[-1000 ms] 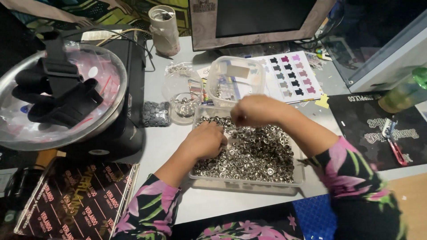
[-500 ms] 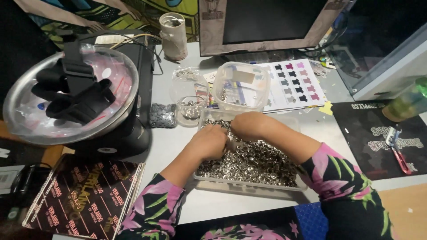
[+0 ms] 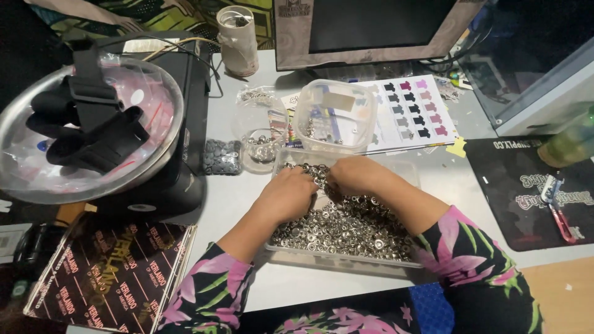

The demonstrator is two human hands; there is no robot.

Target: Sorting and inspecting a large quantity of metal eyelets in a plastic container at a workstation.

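A pale grey desk (image 3: 247, 204) is stretching across the dim room, a dark monitor (image 3: 371, 28) is standing at its far edge, and a wooden floor (image 3: 557, 291) is showing at lower right

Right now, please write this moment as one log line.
left hand: in tray of small silver metal pieces | right hand: in same tray, beside left | clear plastic tub: behind tray | small glass cup: left of tub

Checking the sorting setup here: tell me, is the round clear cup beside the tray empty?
No, the round clear cup left of the tray holds a small heap of silver metal pieces at its bottom.
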